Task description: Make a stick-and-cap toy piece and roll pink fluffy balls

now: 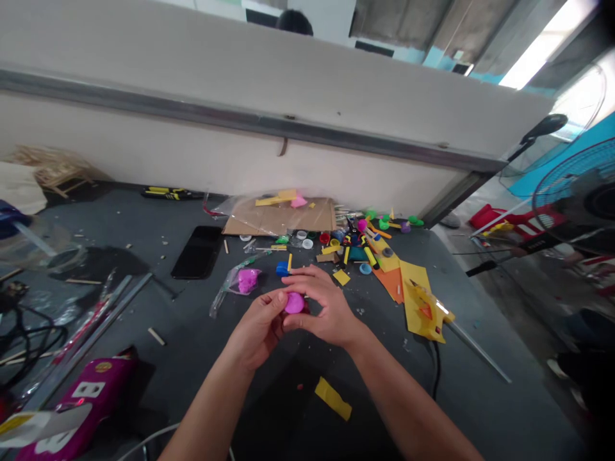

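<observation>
From the head camera's view, the left hand (262, 320) and right hand (331, 307) pinch a pink disc (294, 303) over the middle of the table (192, 346), well apart from the right edge. A glue gun (434, 312) lies nearer that edge; cardboard (307, 221) sits by the back edge. Left of the hands, a clear bag (232, 282) holds a pink lump (248, 280).

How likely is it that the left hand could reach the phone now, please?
Probably yes: the phone lies uncovered on the table, though the left hand is holding a pink lump and a plastic bag lies between.
</observation>
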### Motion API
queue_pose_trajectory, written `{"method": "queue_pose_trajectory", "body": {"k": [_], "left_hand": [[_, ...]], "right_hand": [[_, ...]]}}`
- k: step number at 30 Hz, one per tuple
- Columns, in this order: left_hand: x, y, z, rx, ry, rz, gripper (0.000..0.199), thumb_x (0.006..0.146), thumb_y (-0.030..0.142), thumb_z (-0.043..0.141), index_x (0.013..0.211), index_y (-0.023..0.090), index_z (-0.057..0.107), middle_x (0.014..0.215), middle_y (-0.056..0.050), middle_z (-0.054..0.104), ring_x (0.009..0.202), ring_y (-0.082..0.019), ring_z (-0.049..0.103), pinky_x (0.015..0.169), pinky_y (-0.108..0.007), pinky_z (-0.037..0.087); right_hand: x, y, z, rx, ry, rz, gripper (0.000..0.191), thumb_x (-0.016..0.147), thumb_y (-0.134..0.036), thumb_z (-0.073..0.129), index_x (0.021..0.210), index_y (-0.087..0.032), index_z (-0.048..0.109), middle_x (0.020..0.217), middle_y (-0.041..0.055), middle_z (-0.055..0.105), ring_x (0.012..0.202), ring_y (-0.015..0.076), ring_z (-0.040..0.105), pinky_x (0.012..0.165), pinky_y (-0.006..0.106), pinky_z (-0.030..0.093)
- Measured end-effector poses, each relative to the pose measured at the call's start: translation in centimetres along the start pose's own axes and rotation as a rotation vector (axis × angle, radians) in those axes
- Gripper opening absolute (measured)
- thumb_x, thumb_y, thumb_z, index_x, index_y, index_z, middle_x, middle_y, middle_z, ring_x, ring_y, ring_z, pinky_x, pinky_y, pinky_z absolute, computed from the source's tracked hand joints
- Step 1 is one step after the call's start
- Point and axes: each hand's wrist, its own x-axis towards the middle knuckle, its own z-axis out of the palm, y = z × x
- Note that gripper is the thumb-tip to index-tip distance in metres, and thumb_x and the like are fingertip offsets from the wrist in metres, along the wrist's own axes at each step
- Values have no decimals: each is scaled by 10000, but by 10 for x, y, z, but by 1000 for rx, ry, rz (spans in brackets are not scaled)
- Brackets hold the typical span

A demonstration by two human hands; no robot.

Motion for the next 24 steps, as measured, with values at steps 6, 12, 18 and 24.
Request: {"method": "queue_pose_trajectory", "body": {"k": [6,12,18,24], "left_hand": [[-1,-2,1,-30,-3,10,272,703,356,711,860,135,679,702,-34,676,593,-101,618,545,-170,526],[-1,-2,0,-39,9,2,272,683,380,721,787,134,669,649,-26,667,586,-116,628,529,-177,526],[-1,-2,3,-23,21,9,270,681,375,725,771,128,659,649,-23,659,547,-100,606,484,-161,496],[-2,-1,6,29,40,31,305,648,390,747,780,126,672,637,-14,646,536,-80,580,528,-167,499]], "right_hand": [[0,-1,2,8,63,18,401,682,-450,721,1024,-264,619,1094,25,654,1125,229,518,1040,439,298],[0,0,0,22,-5,-21,440,698,-453,707,1086,-274,602,1132,26,645,1151,236,506,1027,442,317],[0,-1,2,-17,31,-23,477,634,-487,743,1033,-261,612,1118,31,648,1126,241,522,1030,456,304],[0,-1,1,-93,109,0,335,691,-452,710,946,-258,612,1053,25,672,1102,230,538,1047,459,269]]}}
